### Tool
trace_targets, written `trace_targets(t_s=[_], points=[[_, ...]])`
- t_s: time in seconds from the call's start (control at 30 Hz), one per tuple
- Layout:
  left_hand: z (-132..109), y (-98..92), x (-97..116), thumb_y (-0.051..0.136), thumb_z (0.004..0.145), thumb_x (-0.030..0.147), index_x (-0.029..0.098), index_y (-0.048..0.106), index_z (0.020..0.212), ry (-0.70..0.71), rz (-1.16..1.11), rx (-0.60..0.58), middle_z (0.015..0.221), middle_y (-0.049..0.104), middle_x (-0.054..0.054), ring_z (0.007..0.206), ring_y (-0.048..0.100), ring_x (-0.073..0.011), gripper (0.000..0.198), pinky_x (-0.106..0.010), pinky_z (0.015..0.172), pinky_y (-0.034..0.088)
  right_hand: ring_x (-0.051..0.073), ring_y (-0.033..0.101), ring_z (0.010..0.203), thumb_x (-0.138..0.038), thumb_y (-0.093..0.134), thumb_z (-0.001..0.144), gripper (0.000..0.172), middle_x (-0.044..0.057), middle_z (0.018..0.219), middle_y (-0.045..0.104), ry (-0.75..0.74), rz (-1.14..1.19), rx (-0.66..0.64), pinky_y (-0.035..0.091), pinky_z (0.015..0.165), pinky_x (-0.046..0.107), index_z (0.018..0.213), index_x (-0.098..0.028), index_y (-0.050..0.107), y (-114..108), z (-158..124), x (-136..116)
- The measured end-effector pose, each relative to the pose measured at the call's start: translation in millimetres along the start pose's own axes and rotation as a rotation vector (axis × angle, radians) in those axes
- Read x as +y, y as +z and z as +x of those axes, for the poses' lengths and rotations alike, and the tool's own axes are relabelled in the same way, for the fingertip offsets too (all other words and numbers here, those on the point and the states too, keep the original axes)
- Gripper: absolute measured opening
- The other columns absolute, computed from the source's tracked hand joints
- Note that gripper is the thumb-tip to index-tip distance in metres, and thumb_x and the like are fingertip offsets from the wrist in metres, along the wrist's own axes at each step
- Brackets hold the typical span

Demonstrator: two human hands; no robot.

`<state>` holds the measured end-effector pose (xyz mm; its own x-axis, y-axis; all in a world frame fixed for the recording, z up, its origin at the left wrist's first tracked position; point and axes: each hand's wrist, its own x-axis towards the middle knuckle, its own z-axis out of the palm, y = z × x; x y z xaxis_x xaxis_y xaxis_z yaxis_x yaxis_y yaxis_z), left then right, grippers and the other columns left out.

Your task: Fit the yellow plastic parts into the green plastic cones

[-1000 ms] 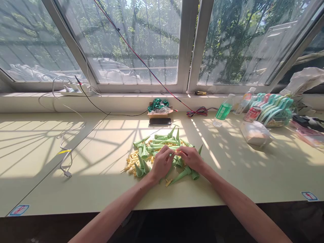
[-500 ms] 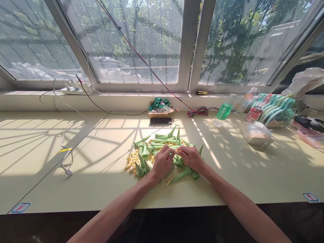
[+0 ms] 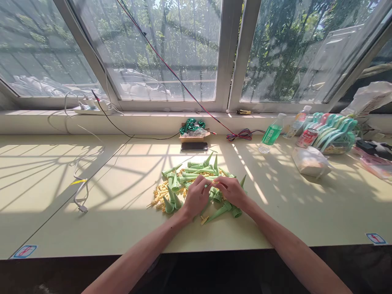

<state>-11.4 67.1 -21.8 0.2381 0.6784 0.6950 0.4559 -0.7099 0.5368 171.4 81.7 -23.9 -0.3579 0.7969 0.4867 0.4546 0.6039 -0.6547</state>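
My left hand [image 3: 197, 197] is closed, its thumb and fingers pinching a green plastic cone spike that is mostly hidden by the hand. My right hand [image 3: 233, 191] meets it fingertip to fingertip, closed on a small yellow plastic piece that barely shows. Under and around both hands lies a pile of green cone spikes [image 3: 200, 171], some upright and others on their sides. Small yellow plastic fittings [image 3: 159, 195] are heaped at the pile's left. A single yellow T-shaped fitting [image 3: 204, 220] rests by a spike's tip in front.
Behind the pile lie a black phone [image 3: 194, 146] and a small box with green material [image 3: 192, 130]. A white cable [image 3: 82, 196] crosses the table at left. On the right stand a green-labelled bottle [image 3: 271, 134], a can [image 3: 307, 138], a white bag [image 3: 310, 161] and hangers [image 3: 335, 132].
Hardly anything differs. Both hands stay together over the pile, with at most a slight shift of the fingers.
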Motion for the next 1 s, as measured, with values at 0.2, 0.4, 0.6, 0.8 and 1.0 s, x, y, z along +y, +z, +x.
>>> trace_targets(t_s=[0.2,0.4,0.6,0.8,1.0], points=[[0.0,-0.2,0.3,0.049,0.096,0.018,0.02,0.061,0.088,-0.002,0.01,-0.001,0.079,0.054,-0.001,0.065,0.053,-0.0107,0.014,-0.022,0.054,0.042,0.013,0.052,0.059,-0.037,0.05,0.099,0.026,0.0,0.068,0.064,0.004,-0.01,-0.01,0.037,0.058,0.025,0.093,-0.02,0.069,-0.4,0.1,0.3],[1.0,-0.8,1.3,0.049,0.096,0.017,0.019,0.061,0.086,-0.009,0.024,-0.029,0.078,0.053,-0.001,0.064,0.051,-0.0104,0.015,-0.022,0.053,0.04,0.012,0.05,0.059,-0.037,0.049,0.099,0.027,-0.001,0.067,0.061,0.008,-0.023,-0.026,0.035,0.058,0.024,0.092,-0.019,0.068,0.3,-1.1,3.8],[0.6,-0.4,1.1,0.049,0.097,0.018,0.019,0.061,0.087,-0.015,0.022,-0.042,0.078,0.053,-0.001,0.065,0.051,-0.0103,0.016,-0.022,0.055,0.041,0.012,0.05,0.059,-0.037,0.048,0.099,0.027,-0.001,0.066,0.06,0.005,-0.034,-0.032,0.034,0.058,0.024,0.09,-0.019,0.067,-0.2,-1.2,4.2],[0.7,0.5,2.0,0.05,0.097,0.019,0.019,0.061,0.087,-0.012,0.02,-0.024,0.079,0.054,-0.001,0.063,0.051,-0.0094,0.015,-0.021,0.053,0.042,0.013,0.05,0.059,-0.036,0.049,0.099,0.026,-0.001,0.066,0.06,0.012,-0.029,-0.037,0.035,0.058,0.024,0.09,-0.02,0.067,-1.9,-0.3,0.8],[1.7,1.2,4.7,0.053,0.095,0.02,0.019,0.062,0.089,-0.036,-0.016,0.019,0.087,0.06,-0.003,0.069,0.057,-0.0102,0.011,-0.02,0.051,0.046,0.012,0.045,0.054,-0.039,0.054,0.096,0.023,-0.003,0.059,0.056,0.034,-0.033,0.005,0.034,0.055,0.024,0.09,-0.02,0.067,-0.9,0.0,-2.3]])
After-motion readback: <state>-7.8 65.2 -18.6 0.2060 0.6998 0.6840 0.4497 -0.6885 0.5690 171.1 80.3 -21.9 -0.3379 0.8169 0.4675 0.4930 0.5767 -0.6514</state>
